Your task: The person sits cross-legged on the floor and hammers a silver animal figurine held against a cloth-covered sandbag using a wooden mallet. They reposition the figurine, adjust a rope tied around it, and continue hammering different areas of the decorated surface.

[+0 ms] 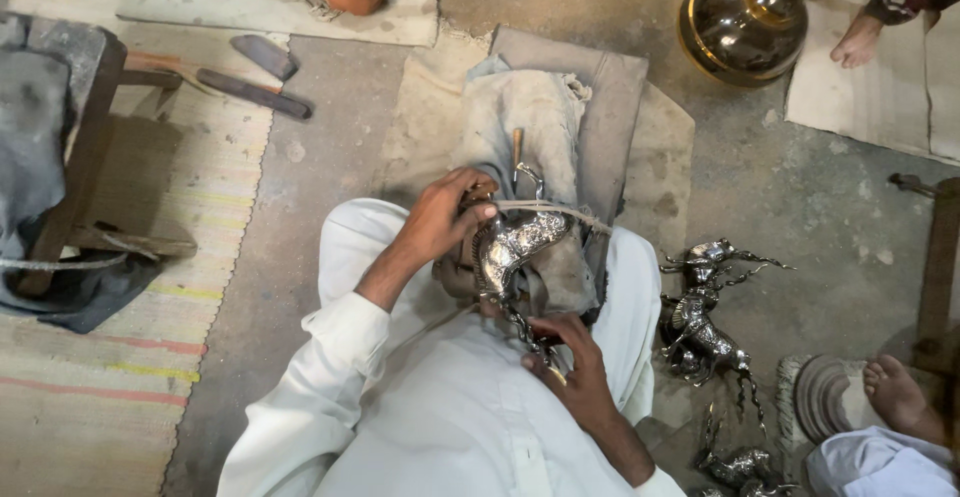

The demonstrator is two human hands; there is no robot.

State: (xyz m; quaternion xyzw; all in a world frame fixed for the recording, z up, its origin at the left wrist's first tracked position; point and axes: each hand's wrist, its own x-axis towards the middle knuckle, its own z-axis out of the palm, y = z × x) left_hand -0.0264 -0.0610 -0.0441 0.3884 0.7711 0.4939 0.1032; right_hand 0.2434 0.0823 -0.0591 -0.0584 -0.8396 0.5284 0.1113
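Metalwork is mid-finish: left hand [440, 219] clenches the silver animal figurine [512, 244] at centre on the lap pad, right hand [572, 362] pinches its leg at five o'clock, needing steady pressure.

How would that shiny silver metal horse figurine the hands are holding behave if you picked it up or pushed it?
The shiny silver metal horse figurine looks rigid and probably heavy for its size. Its thin legs, near the right hand, may bend or snag. The polished surface could be slippery; the left hand grips it over a cloth pad.
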